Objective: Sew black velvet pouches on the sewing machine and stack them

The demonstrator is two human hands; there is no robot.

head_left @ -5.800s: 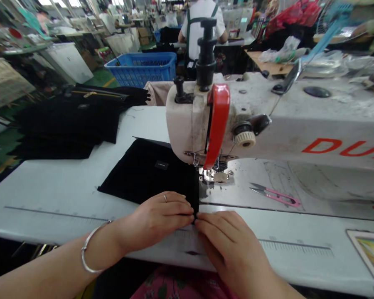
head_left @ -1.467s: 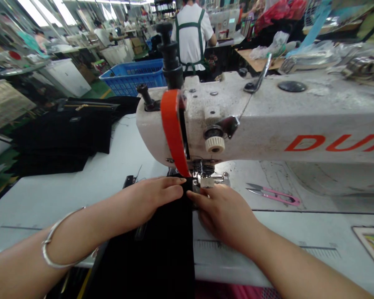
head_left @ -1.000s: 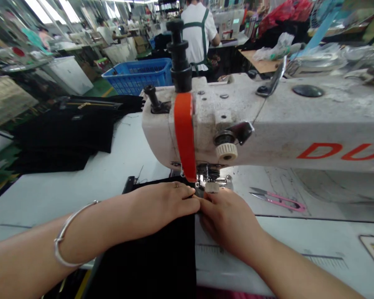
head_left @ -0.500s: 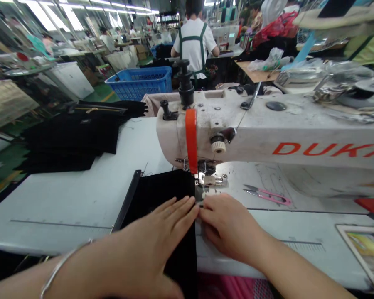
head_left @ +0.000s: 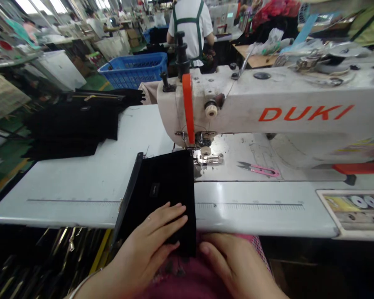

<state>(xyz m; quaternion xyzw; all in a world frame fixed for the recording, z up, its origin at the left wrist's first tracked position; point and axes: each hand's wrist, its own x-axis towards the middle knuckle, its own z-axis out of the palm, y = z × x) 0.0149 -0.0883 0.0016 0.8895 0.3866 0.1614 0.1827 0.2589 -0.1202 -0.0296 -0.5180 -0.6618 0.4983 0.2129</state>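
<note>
A black fabric piece (head_left: 171, 178) with a small dark label lies on the white sewing table, its far right corner at the presser foot (head_left: 207, 158) of the sewing machine (head_left: 237, 95). My left hand (head_left: 157, 236) rests on the near part of the fabric, fingers stretched out flat. At the table's front edge, just right of the fabric's near corner, is my right hand (head_left: 227, 259); its fingers are curled and partly hidden, and what they hold, if anything, does not show. Pink-handled thread snips (head_left: 258, 169) lie right of the presser foot.
A stack of black fabric pieces (head_left: 71, 124) lies on the table's left side. Behind it stands a blue basket (head_left: 134, 68). Pieces with metal zippers (head_left: 71, 241) are below the table at left. A person in a white shirt (head_left: 191, 25) is beyond the machine.
My right hand has moved back from beside the presser foot to the table's front edge. My left hand has slid nearer me on the fabric, uncovering the label. The view has tilted down.
</note>
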